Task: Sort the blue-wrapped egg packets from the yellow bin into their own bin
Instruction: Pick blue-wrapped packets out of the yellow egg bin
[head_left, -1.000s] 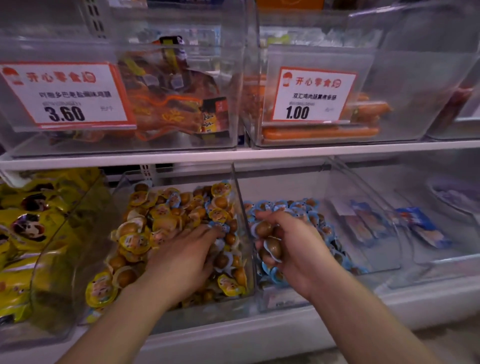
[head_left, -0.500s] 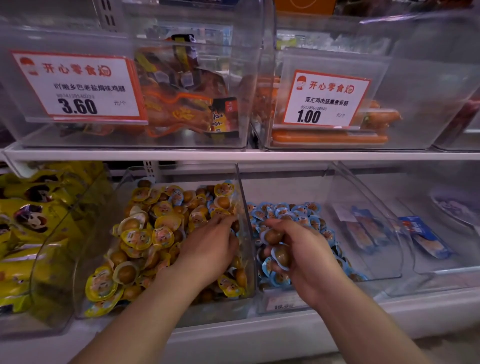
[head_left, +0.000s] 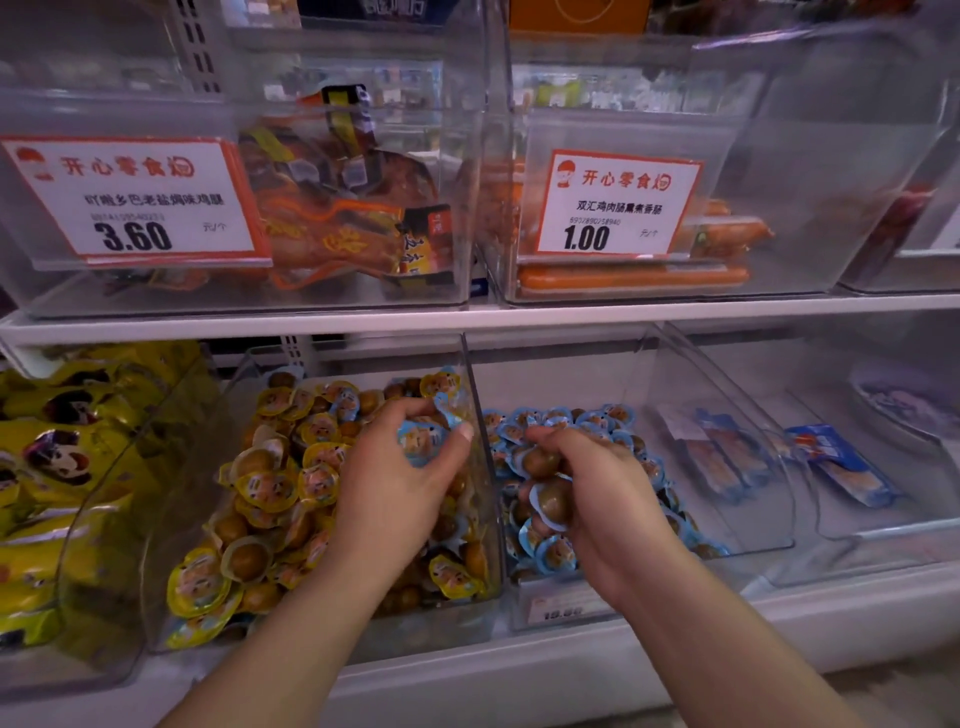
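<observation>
Two hands are at work over the lower shelf (head_left: 519, 670), each in its own clear bin. The left hand (head_left: 400, 483) sits in the yellow bin (head_left: 470, 395), up against its right wall, with thumb and fingers (head_left: 464, 432) pinching a blue-wrapped egg packet (head_left: 422, 439) lifted just clear of the yellow-wrapped packets (head_left: 270, 488) heaped around it. More blue wrappers show among the yellow ones near the back of that bin, so the sorting looks far from finished.

The right hand (head_left: 592, 499) hovers over the blue bin (head_left: 649, 364) next door, toward its front left, its fingers curled round a small clutch of egg packets (head_left: 550, 493); these show mostly their brown egg sides, so their wrapper colour is hard to read, though they are most likely blue ones on their way into the pile of blue packets (head_left: 561, 421) beneath.

The step in hand appears to be the transfer: one packet picked out, a handful about to be dropped. Next, the left hand needs to carry its packet over the shared wall between the bins, either straight into the blue pile or into the right hand, without snagging a yellow packet along with it. The right hand only has to let go low enough that nothing bounces out over the front edge.
</observation>
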